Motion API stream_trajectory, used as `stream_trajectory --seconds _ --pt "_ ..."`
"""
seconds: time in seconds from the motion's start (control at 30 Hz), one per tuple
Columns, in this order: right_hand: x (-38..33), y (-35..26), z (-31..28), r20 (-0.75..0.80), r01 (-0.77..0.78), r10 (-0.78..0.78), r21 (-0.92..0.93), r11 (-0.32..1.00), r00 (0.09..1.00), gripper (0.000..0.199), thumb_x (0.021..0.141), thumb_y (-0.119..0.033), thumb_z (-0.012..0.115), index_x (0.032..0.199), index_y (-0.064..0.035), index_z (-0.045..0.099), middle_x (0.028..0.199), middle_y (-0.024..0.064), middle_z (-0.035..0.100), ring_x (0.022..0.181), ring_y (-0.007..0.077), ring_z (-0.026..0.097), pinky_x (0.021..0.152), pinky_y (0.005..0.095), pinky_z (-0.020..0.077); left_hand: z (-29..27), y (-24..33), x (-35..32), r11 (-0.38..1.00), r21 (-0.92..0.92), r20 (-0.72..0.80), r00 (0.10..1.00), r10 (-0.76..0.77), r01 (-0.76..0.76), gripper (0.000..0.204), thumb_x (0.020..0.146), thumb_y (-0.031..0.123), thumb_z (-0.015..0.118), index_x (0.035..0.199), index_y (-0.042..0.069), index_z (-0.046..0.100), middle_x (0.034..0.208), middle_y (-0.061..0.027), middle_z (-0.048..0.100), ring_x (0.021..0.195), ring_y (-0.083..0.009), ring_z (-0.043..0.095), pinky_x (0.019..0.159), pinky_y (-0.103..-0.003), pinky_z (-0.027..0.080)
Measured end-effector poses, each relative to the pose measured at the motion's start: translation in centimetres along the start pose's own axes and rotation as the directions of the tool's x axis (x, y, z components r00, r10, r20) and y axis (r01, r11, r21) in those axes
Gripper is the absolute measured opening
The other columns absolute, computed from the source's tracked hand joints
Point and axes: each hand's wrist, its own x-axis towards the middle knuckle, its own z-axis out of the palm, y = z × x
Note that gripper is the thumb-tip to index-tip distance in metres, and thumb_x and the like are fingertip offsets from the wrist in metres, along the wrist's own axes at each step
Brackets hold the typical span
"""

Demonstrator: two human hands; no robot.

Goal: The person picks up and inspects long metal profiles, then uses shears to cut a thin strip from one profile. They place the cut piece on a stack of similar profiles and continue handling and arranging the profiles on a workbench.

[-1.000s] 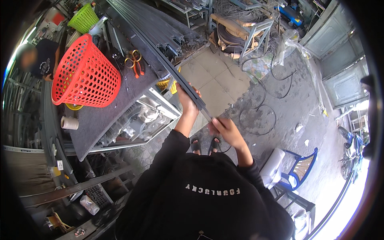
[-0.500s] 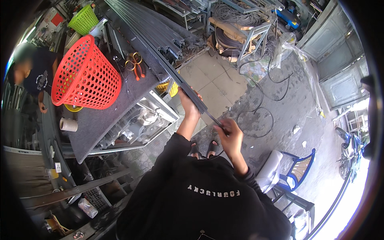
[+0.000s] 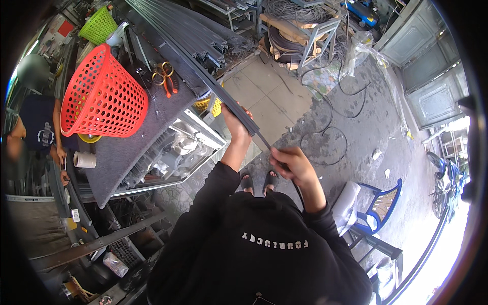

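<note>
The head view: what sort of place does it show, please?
Probably a metal-frame workshop. The left hand holds a long dark profile, many long grey metal profiles lie farther ahead, and orange-handled pliers lie on the grey-covered workbench.

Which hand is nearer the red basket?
Left. The left hand grips the dark bar to the right of the red basket; the right hand holds a thin strip, farther right and lower in view.
</note>
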Motion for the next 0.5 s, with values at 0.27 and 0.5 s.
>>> stream_trajectory --seconds 0.27,0.5 --pt "-0.6 2.9 -0.2 -0.143 0.247 -0.385 -0.557 0.793 0.912 0.030 0.093 -0.026 0.063 0.085 0.0016 0.069 0.061 0.0074 0.063 0.053 0.0123 0.056 0.052 0.0286 0.0441 0.1 0.1 -0.3 1.000 0.001 0.003 1.000 -0.016 0.016 0.049 0.099 0.059 0.030 0.092 0.014 0.049 0.059 -0.0012 0.047 0.051 -0.0145 0.052 0.047 -0.029 0.043" --pt "-4.6 5.0 -1.2 -0.304 0.106 -0.311 -0.541 0.834 0.900 0.032 0.094 -0.022 0.060 0.073 0.0015 0.068 0.054 0.0066 0.058 0.047 0.0110 0.053 0.048 0.0282 0.0408 0.0 -0.7 -0.2 1.000 -0.016 -0.023 1.000 -0.001 0.001 0.052 0.099 0.061 0.030 0.095 0.014 0.050 0.060 -0.0035 0.048 0.048 -0.0165 0.048 0.045 -0.030 0.039"
